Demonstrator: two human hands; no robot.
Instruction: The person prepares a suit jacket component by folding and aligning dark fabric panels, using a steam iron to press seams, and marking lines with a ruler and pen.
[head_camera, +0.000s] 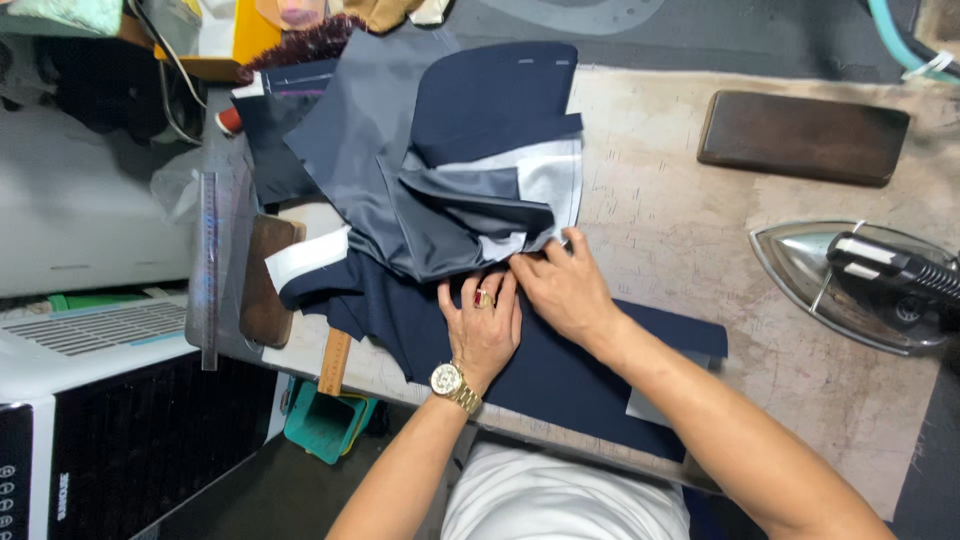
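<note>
A navy garment piece (560, 365) with grey lining (360, 140) and white interfacing (548, 178) lies bunched on the pressing table (680, 220). My left hand (482, 325), with a ring and a gold watch, presses flat on the navy cloth just below the folded lining. My right hand (562, 285) lies beside it, its fingertips pinching the folded edge of the cloth where lining and white interfacing meet. Both hands touch each other at the fold.
A steel iron (860, 285) rests on the table at the right. A dark wooden block (803, 137) lies at the far right. A clear ruler (208, 265) and a wooden pressing tool (265, 285) sit at the left edge, with a white appliance (90, 400) below left.
</note>
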